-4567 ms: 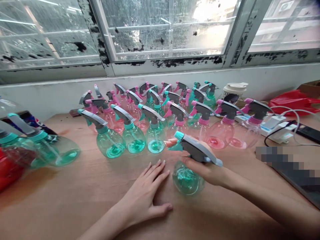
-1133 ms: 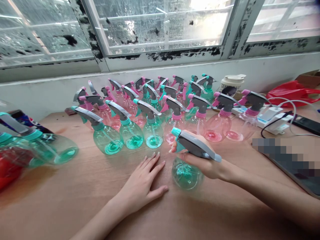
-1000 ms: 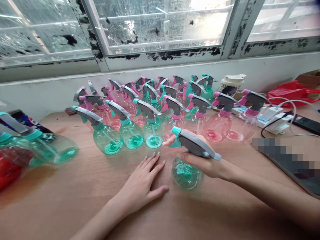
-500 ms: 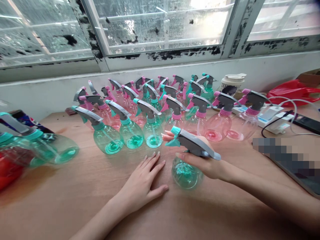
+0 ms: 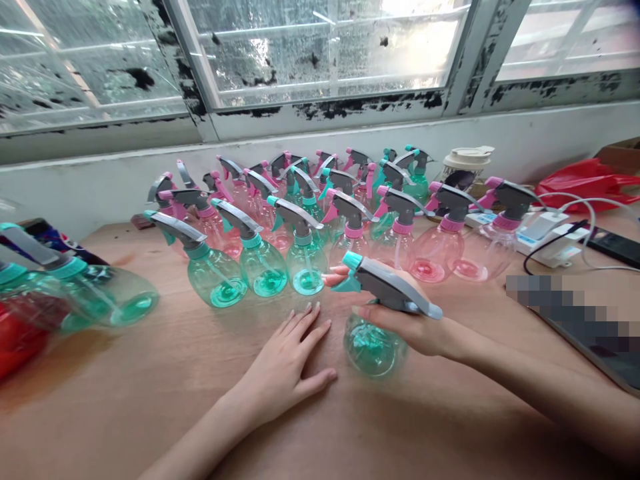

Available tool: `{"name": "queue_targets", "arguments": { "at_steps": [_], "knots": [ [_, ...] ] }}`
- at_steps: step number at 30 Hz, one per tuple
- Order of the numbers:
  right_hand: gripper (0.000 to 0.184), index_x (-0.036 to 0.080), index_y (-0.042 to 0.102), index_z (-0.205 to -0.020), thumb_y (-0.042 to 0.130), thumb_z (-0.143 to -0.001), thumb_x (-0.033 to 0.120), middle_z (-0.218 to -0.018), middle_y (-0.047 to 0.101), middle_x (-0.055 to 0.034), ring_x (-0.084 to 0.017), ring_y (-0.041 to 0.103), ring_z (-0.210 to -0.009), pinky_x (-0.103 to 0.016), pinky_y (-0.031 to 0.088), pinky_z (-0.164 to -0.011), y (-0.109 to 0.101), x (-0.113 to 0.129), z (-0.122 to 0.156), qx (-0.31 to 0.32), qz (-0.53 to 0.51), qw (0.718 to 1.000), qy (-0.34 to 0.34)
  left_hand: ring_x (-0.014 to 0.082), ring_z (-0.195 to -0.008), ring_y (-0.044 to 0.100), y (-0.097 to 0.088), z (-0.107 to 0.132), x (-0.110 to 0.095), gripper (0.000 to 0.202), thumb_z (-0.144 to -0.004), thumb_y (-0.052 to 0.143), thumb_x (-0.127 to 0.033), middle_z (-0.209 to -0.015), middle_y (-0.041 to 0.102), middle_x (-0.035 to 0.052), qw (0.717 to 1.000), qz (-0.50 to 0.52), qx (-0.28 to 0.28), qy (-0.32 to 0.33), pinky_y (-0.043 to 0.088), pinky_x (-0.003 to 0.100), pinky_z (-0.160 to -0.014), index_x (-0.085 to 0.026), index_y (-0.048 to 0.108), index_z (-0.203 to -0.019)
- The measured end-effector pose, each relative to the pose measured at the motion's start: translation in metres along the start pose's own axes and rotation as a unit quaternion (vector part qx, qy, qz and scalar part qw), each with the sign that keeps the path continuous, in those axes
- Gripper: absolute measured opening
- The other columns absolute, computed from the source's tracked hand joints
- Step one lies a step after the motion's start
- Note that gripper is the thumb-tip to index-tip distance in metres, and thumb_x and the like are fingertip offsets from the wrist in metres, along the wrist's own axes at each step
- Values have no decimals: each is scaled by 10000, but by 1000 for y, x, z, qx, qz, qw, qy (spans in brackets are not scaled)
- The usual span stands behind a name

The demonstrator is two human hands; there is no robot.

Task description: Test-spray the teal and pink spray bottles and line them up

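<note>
My right hand (image 5: 415, 320) is closed around the neck of a clear green spray bottle (image 5: 376, 348). The bottle's grey head with a teal nozzle points left above the hand; part of the neck is hidden by fingers. Flat on the table lies my left hand (image 5: 285, 367), fingers spread, holding nothing. Just beyond its fingertips stand three green spray bottles, the nearest being one green spray bottle (image 5: 307, 267). To their right is a front row of pink spray bottles, among them a pink spray bottle (image 5: 434, 250).
Behind are several more pink and green spray bottles. Green bottles (image 5: 130, 293) also stand at far left beside something red (image 5: 25, 340). Right, on the wooden table (image 5: 320, 440), are a lidded cup (image 5: 465, 167), a power strip with cables (image 5: 550, 240), a red bag (image 5: 585, 187) and a dark flat object (image 5: 575, 340).
</note>
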State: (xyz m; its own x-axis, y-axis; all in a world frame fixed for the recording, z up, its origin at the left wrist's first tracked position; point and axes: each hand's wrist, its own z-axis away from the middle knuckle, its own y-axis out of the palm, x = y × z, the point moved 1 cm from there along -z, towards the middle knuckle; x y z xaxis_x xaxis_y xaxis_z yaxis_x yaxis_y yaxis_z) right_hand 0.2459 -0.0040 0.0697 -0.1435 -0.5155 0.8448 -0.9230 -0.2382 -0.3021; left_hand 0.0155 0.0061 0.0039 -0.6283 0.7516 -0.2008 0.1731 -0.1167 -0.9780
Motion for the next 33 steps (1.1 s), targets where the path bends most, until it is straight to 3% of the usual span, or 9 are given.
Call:
{"name": "queue_targets", "arguments": {
  "at_steps": [4, 11, 18, 21, 26, 33],
  "knots": [
    [416, 289, 596, -1215, 556, -829, 137, -964, 712, -20, -210, 670, -806, -374, 555, -762, -1, 0, 0, 1, -13, 1000, 7, 325, -1449, 245, -1, 0, -1, 662, -956, 512, -560, -1590, 246, 122, 1000, 0, 4, 2, 223, 521, -1169, -200, 377, -1494],
    [216, 263, 608, -1023, 593, -825, 178, -725, 634, 10, -188, 629, -666, -338, 539, -661, -1, 1, -1, 13, -37, 998, 42, 322, -1450, 244, -2, 0, -1, 652, -954, 521, -557, -1591, 249, 112, 1000, -1, -1, 3, 219, 513, -1171, -210, 386, -1489],
    [74, 220, 581, -904, 608, -835, 218, -862, 622, -6, -129, 575, -634, -255, 470, -565, -1, 3, 0, 9, -54, 997, 47, 323, -1449, 247, 0, -1, -1, 661, -950, 521, -560, -1589, 248, 128, 1000, -14, 9, -2, 216, 508, -1173, -181, 405, -1479],
    [125, 222, 604, -949, 595, -827, 196, -810, 625, 0, -135, 571, -606, -263, 471, -559, -1, 2, 0, 8, -49, 998, 48, 318, -1451, 241, 0, 0, -1, 666, -953, 513, -566, -1588, 251, 128, 1000, -14, 12, -3, 220, 508, -1172, -177, 400, -1481],
    [380, 261, 623, -1149, 554, -799, 130, -792, 632, 8, -155, 561, -589, -308, 500, -619, 0, 4, -2, -4, -1, 1000, 23, 318, -1453, 235, -1, 0, -1, 668, -953, 505, -576, -1589, 247, 124, 1000, -8, 6, 1, 211, 517, -1172, -191, 390, -1486],
    [424, 286, 607, -1222, 549, -823, 157, -884, 657, -10, -175, 615, -698, -345, 529, -750, 2, 0, -1, -10, 8, 1000, -4, 330, -1445, 255, -1, 0, 0, 658, -952, 521, -556, -1589, 260, 99, 1000, 3, -1, 4, 221, 525, -1164, -241, 355, -1505]
  ]
}}
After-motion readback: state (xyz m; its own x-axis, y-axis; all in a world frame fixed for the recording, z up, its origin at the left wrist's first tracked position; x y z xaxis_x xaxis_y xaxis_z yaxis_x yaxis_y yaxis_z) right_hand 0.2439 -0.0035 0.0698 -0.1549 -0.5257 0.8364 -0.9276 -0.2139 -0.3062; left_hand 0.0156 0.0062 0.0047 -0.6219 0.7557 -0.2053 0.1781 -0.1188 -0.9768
